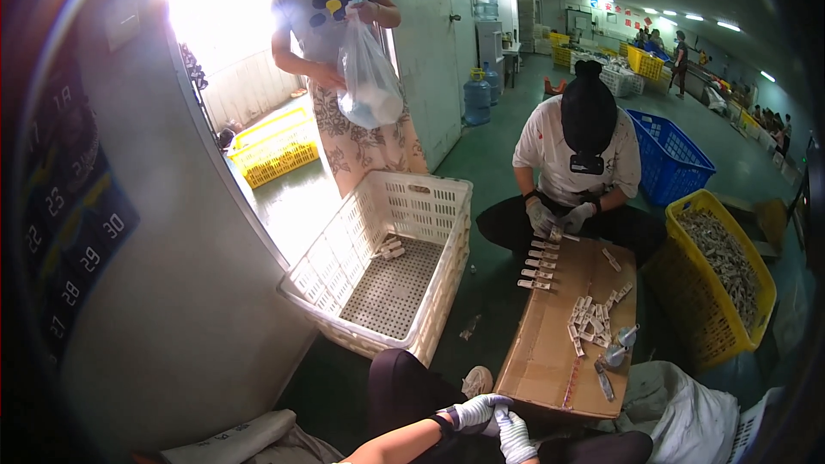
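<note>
My left hand point(474, 412) and my right hand point(516, 438), both in white knitted gloves, meet at the near edge of a brown cardboard box point(537, 352). Their fingers are closed and touch each other; anything held between them is too small or hidden to make out. On the box top lies a loose pile of small white clip-like plastic pieces point(590, 320). More such pieces point(537, 273) line the left edge in a row. Close to the pile stand small grey-white bottles point(615, 355), with a dark narrow object point(604, 381) nearer me.
Across the box a seated person point(576, 137) in gloves handles pieces. A white crate point(438, 292) holds a few pieces at left. To the right are a yellow basket point(700, 326) full of pieces and a blue basket point(675, 163). Another person point(331, 43) stands in the doorway holding a plastic bag point(365, 77).
</note>
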Demonstrator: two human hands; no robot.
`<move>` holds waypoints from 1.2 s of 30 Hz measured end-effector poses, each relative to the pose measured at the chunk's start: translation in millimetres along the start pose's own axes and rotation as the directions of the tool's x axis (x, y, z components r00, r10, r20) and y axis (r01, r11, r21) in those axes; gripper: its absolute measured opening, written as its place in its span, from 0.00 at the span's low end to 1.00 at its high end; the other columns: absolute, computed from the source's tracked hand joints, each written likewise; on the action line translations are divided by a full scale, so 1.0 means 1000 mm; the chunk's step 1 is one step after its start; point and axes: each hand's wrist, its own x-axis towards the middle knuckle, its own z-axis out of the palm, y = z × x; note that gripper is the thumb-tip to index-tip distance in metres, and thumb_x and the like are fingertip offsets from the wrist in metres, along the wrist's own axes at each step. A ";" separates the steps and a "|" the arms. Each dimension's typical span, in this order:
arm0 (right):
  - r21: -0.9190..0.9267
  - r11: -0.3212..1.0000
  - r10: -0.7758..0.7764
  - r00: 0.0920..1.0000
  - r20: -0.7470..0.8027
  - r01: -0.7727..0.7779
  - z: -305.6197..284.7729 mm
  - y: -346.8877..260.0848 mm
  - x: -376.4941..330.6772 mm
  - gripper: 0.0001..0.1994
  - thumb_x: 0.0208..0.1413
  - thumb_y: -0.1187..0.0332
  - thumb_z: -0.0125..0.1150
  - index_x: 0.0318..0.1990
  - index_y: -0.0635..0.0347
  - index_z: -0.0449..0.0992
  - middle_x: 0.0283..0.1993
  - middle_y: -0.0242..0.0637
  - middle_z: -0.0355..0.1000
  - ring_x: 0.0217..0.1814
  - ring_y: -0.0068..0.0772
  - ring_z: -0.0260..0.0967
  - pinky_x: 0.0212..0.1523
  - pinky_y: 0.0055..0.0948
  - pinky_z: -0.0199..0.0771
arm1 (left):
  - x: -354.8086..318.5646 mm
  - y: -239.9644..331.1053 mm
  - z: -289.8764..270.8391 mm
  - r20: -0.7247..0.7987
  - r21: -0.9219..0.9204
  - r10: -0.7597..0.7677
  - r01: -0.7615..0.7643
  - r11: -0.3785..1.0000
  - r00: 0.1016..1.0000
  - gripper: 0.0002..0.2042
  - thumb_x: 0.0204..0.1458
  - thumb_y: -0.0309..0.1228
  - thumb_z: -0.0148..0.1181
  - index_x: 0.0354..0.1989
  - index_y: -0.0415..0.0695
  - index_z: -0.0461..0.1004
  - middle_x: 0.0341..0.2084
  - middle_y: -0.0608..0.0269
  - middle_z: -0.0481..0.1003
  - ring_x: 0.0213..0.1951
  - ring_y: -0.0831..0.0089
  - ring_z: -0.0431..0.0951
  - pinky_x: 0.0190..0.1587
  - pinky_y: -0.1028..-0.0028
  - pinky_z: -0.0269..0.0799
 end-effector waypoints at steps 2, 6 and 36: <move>0.003 1.000 0.017 0.999 -0.030 -0.017 0.000 0.002 0.000 0.18 0.66 0.56 0.47 0.46 0.64 0.75 0.40 0.36 0.74 0.42 0.25 0.66 0.46 0.27 0.67 | 0.001 -0.001 0.006 0.032 -0.007 -0.009 0.010 1.000 0.999 0.14 0.57 0.35 0.52 0.34 0.31 0.68 0.30 0.52 0.74 0.37 0.61 0.73 0.49 0.64 0.67; 0.021 1.000 0.006 0.999 -0.049 -0.005 -0.004 0.013 0.005 0.19 0.65 0.55 0.47 0.45 0.63 0.75 0.40 0.34 0.73 0.43 0.25 0.66 0.46 0.26 0.67 | 0.004 -0.001 0.016 -0.034 0.035 0.028 -0.027 0.999 0.999 0.13 0.56 0.35 0.51 0.31 0.34 0.66 0.27 0.53 0.72 0.35 0.63 0.71 0.48 0.67 0.66; 0.045 0.999 -0.006 0.995 -0.101 0.010 -0.010 0.048 0.023 0.13 0.63 0.61 0.52 0.43 0.61 0.76 0.37 0.29 0.73 0.40 0.19 0.65 0.43 0.24 0.69 | 0.004 0.007 -0.032 -0.005 0.960 0.632 -0.174 0.220 0.775 0.11 0.59 0.29 0.46 0.43 0.36 0.70 0.36 0.54 0.73 0.42 0.63 0.73 0.55 0.65 0.65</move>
